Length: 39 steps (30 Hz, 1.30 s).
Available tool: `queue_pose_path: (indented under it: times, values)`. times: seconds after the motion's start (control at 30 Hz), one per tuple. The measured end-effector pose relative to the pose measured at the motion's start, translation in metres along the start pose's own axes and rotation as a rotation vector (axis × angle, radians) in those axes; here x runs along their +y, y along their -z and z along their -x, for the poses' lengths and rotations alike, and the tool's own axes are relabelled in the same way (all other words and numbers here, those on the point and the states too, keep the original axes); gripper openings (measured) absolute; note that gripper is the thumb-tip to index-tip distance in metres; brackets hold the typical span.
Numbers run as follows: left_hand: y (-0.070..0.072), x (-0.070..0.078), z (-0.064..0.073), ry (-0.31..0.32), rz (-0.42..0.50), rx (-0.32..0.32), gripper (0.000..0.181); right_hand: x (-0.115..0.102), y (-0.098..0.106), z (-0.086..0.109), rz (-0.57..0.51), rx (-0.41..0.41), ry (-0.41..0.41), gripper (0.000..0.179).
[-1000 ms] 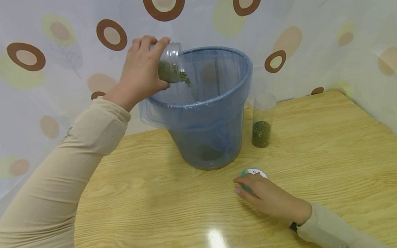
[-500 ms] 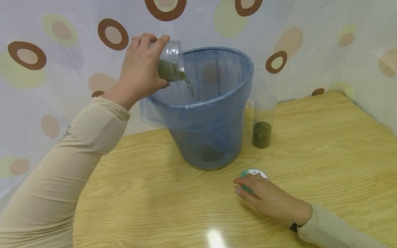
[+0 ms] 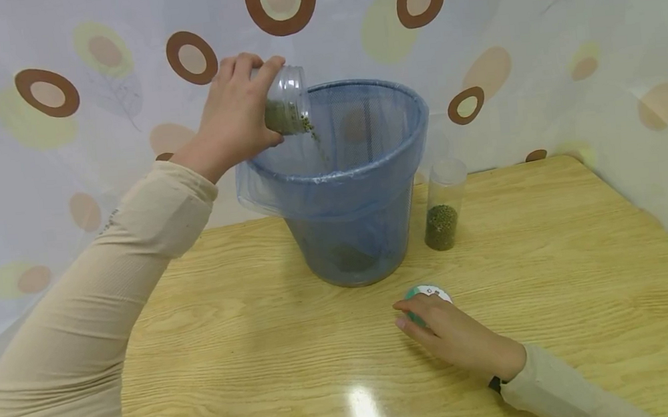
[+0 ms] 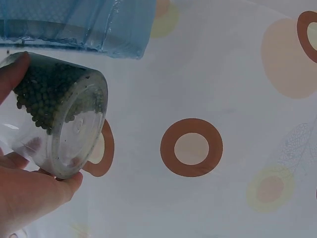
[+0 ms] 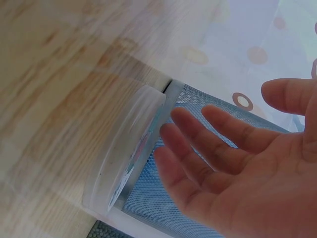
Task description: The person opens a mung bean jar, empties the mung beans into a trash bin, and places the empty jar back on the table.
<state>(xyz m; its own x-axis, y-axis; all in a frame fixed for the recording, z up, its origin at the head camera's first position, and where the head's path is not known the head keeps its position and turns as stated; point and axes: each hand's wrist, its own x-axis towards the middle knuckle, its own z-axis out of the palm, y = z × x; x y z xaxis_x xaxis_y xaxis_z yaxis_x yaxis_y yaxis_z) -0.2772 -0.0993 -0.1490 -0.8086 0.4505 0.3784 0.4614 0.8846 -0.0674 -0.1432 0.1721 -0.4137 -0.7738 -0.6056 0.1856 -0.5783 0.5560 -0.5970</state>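
A: Counted how many jars?
B: Found 2: 1 tipped jar (image 3: 293, 95), gripped in the left hand (image 3: 234, 114), spilling beans (image 3: 306, 125) into 1 bin (image 3: 345, 197); 1 upright jar (image 3: 448, 191) just beside that bin.
A: Found the right hand (image 3: 453, 332) how?
B: Saw it relaxed over 1 lid (image 3: 434, 289); couldn't tell whether touching.
A: Missed anything?
B: Lost part of the lid beneath it. Couldn't make out the bin's contents.

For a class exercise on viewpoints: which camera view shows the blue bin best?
The head view, showing the blue bin nearly whole, rim to base. The left wrist view catches only part; the right wrist view, only mesh behind the fingers.
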Motion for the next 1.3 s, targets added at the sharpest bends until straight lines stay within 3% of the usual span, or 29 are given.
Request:
queue_pose_path:
  times: [0.27, 0.87, 1.3]
  values:
    - [0.0016, 0.0, -0.0003, 0.002, 0.0, 0.0, 0.091, -0.0003, 0.0002, 0.0011, 0.012, 0.017, 0.043, 0.038]
    - [0.0075, 0.0022, -0.0011, 0.008, 0.0, -0.003, 0.092, -0.0021, 0.0006, 0.0011, -0.003, -0.019, -0.016, 0.044]
    - [0.0083, 0.003, -0.0009, -0.001, 0.0, -0.004, 0.091, -0.0016, 0.0005, 0.0022, 0.017, -0.013, 0.007, 0.041]
